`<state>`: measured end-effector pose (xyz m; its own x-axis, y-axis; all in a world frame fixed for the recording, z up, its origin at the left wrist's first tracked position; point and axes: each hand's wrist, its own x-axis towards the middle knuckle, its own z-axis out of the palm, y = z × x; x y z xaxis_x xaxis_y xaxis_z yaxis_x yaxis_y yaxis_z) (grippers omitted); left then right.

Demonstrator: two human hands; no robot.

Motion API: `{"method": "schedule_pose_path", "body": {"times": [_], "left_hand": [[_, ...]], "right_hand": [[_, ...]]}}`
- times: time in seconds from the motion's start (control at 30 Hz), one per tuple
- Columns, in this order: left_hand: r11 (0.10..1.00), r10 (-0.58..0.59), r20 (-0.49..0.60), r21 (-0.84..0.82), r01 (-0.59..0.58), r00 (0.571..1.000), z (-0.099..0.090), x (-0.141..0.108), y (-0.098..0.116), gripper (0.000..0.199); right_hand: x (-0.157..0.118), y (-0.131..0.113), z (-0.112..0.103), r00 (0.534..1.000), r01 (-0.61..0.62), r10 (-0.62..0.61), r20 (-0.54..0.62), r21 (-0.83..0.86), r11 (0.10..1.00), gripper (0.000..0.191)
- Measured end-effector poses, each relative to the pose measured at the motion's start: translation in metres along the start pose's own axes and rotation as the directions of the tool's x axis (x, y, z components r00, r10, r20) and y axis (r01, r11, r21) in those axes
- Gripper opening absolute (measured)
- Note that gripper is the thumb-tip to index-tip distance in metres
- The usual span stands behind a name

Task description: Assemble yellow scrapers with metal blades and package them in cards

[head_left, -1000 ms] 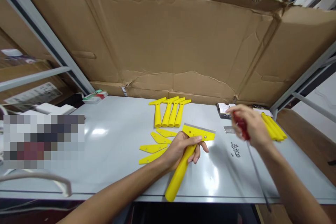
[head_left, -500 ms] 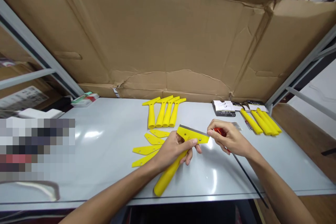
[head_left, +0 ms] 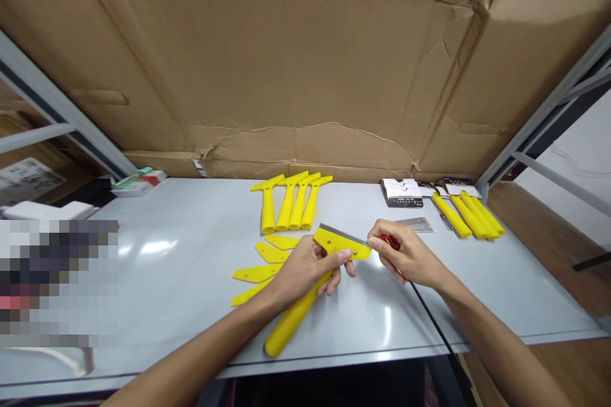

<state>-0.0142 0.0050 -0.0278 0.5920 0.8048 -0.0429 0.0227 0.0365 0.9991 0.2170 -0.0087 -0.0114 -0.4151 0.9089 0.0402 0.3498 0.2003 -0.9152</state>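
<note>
My left hand is closed around a yellow scraper, its head tilted up to the right and its handle slanting toward the table's front edge. A dark metal blade strip shows along the head's upper edge. A screw sits in the head near my left thumb. My right hand is closed on a red-handled screwdriver, whose long black shaft slopes down past the front edge. Its thumb and forefinger are pinched beside the head's right end; whether they touch it or hold something small cannot be made out.
Several flat yellow plates lie left of the scraper. Several yellow T-shaped handles stand behind. At back right are blade packs, loose metal blades and several yellow tubes. Cardboard walls the table's back.
The camera view has shifted a little to the right. Both hands keep nearly the same hold on the scraper and screwdriver. More of the loose blades shows behind my right hand.
</note>
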Motion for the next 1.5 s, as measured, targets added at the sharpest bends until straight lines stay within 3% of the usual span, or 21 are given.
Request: {"method": "schedule_pose_path", "body": {"times": [0.07, 0.13, 0.27, 0.3, 0.37, 0.43, 0.47, 0.5, 0.53, 0.6, 0.63, 0.67, 0.73, 0.83, 0.93, 1.0, 1.2, 1.5], "left_hand": [[1.0, 0.003, 0.024, -0.007, -0.002, 1.0, -0.002, 0.001, 0.003, 0.046], [1.0, 0.005, 0.049, -0.018, -0.005, 0.999, -0.005, 0.0, 0.007, 0.046], [0.993, 0.054, 0.068, -0.104, -0.046, 0.996, -0.012, -0.005, 0.019, 0.041], [0.988, 0.08, 0.056, -0.14, -0.071, 0.995, -0.014, -0.007, 0.022, 0.038], [0.974, 0.154, -0.005, -0.166, -0.153, 0.988, -0.017, -0.011, 0.028, 0.035], [0.958, 0.275, -0.121, -0.053, -0.283, 0.954, -0.019, -0.015, 0.029, 0.033], [0.929, 0.369, -0.185, 0.072, -0.362, 0.911, -0.021, -0.016, 0.028, 0.031], [0.866, 0.489, -0.225, 0.241, -0.438, 0.843, -0.023, -0.017, 0.025, 0.027], [0.755, 0.618, -0.218, 0.43, -0.494, 0.755, -0.025, -0.017, 0.022, 0.022], [0.385, 0.822, -0.016, 0.753, -0.534, 0.57, -0.031, -0.015, 0.014, 0.028], [0.199, 0.849, 0.117, 0.833, -0.517, 0.515, -0.033, -0.012, 0.01, 0.037], [0.049, 0.841, 0.227, 0.872, -0.488, 0.491, -0.035, -0.01, 0.006, 0.046], [-0.11, 0.78, 0.346, 0.896, -0.429, 0.522, -0.037, -0.003, 0.0, 0.058], [-0.146, 0.682, 0.377, 0.91, -0.389, 0.627, -0.036, 0.006, -0.01, 0.069], [-0.114, 0.614, 0.383, 0.908, -0.403, 0.69, -0.034, 0.01, -0.017, 0.07], [-0.093, 0.605, 0.39, 0.901, -0.425, 0.694, -0.033, 0.011, -0.02, 0.065], [-0.073, 0.665, 0.371, 0.896, -0.438, 0.648, -0.027, 0.011, -0.023, 0.056], [-0.013, 0.667, 0.334, 0.899, -0.438, 0.666, -0.029, 0.015, -0.027, 0.058]], "right_hand": [[0.001, 0.003, -0.003, 0.997, -0.082, 0.08, 0.023, 0.077, 0.994, 0.031], [0.001, 0.006, -0.014, 0.99, -0.125, 0.137, -0.04, 0.216, 0.968, 0.029], [0.0, 0.015, -0.058, 0.929, 0.049, 0.145, -0.339, 0.502, 0.863, 0.019], [0.0, 0.018, -0.072, 0.891, 0.09, 0.152, -0.427, 0.494, 0.865, 0.02], [-0.002, 0.026, -0.098, 0.738, 0.194, 0.137, -0.661, 0.403, 0.895, 0.021], [-0.005, 0.035, -0.117, 0.573, 0.23, 0.089, -0.815, 0.265, 0.936, 0.021], [-0.007, 0.039, -0.123, 0.541, 0.197, 0.069, -0.838, 0.206, 0.959, 0.021], [-0.009, 0.043, -0.127, 0.554, 0.13, 0.061, -0.83, 0.159, 0.979, 0.022], [-0.01, 0.047, -0.129, 0.605, 0.041, 0.068, -0.793, 0.116, 0.992, 0.024], [-0.012, 0.052, -0.127, 0.758, -0.154, 0.12, -0.641, 0.003, 0.988, 0.029], [-0.013, 0.053, -0.125, 0.829, -0.231, 0.158, -0.537, -0.072, 0.97, 0.032], [-0.013, 0.054, -0.122, 0.882, -0.287, 0.199, -0.427, -0.153, 0.946, 0.034], [-0.013, 0.054, -0.115, 0.935, -0.337, 0.279, -0.219, -0.305, 0.891, 0.033], [-0.011, 0.054, -0.104, 0.928, -0.346, 0.373, -0.02, -0.419, 0.839, 0.026], [-0.009, 0.057, -0.098, 0.906, -0.361, 0.423, 0.037, -0.455, 0.814, 0.02], [-0.008, 0.059, -0.096, 0.902, -0.366, 0.431, 0.03, -0.476, 0.8, 0.017], [-0.007, 0.064, -0.093, 0.916, -0.332, 0.401, 0.03, -0.506, 0.796, 0.013], [-0.001, 0.062, -0.086, 0.96, -0.258, 0.27, -0.074, -0.609, 0.75, 0.018]]}}
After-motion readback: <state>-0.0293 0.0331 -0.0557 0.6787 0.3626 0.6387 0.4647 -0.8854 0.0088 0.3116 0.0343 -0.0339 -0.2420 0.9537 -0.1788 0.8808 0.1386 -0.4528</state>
